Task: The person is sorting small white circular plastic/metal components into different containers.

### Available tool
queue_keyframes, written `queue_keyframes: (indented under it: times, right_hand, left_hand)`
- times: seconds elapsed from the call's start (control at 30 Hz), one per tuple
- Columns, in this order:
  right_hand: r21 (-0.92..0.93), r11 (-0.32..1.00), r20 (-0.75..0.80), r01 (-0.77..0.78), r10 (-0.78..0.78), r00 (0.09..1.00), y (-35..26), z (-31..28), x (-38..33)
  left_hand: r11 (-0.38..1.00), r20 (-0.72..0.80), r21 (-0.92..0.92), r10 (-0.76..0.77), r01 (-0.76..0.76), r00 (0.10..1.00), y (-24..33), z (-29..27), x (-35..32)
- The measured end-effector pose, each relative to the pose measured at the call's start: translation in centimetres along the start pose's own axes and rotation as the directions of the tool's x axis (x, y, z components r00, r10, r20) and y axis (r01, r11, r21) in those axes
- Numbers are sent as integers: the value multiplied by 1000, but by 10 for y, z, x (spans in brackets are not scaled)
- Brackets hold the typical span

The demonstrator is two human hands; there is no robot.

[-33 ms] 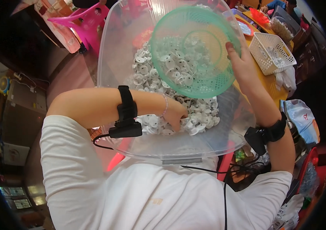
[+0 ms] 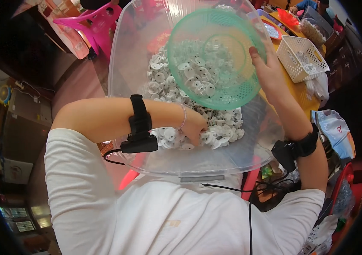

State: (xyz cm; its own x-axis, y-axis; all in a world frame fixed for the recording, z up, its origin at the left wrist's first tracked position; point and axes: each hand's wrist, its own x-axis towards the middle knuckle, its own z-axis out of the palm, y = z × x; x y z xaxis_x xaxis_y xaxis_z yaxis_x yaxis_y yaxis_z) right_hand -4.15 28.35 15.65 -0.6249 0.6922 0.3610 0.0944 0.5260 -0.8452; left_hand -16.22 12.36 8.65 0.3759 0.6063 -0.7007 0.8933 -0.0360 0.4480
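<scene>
Green basket (image 2: 215,55): round, mesh-walled, tilted with its open side toward the camera, held up over the far half of the clear tub (image 2: 125,63). Right hand (image 2: 266,68) clamped on its right rim, thumb on the near face, other fingers hidden behind the mesh. White parts (image 2: 168,76) show through the green plastic.

Tub: large, see-through, resting against the person's front. The parts lie heaped across its floor, small round white plastic pieces. Left hand (image 2: 196,127) dug into the near edge of the heap, fingers curled under and buried; cannot tell if they grip anything. Black strap with a small box on each forearm, cables trailing down over the white shirt.

Around: white basket (image 2: 302,57) on a yellow table (image 2: 298,91) to the right, just beyond the right forearm. Pink chair (image 2: 98,25) far left behind the tub. Basket and right arm block the tub's far right wall.

Against the earlier frame: no visible change; basket, both hands and heap sit the same.
</scene>
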Motion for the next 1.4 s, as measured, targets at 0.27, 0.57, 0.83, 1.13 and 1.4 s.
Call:
queue_keyframes:
  times: [0.27, 0.57, 0.83, 1.13, 1.4]
  right_hand:
    - [-192, 956, 202, -220, 257, 945, -1, -3, -9]
    - [112, 800, 470, -589, 480, 741, -9, 1, -2]
    - [328, 708, 411, -626, 490, 769, 0, -1, 3]
    - [350, 721, 430, -599, 444, 786, -9, -1, 7]
    - [470, 670, 409, -574, 411, 815, -17, 0, 6]
  left_hand:
    - [936, -43, -350, 15, -29, 999, 19, -79, -77]
    - [838, -767, 534, 536, -114, 353, -19, -85, -67]
    - [944, -157, -260, 166, -203, 974, 47, -73, -151]
    - [926, 80, 345, -194, 156, 978, -18, 10, -28]
    - [961, -61, 273, -26, 42, 998, -38, 19, 8]
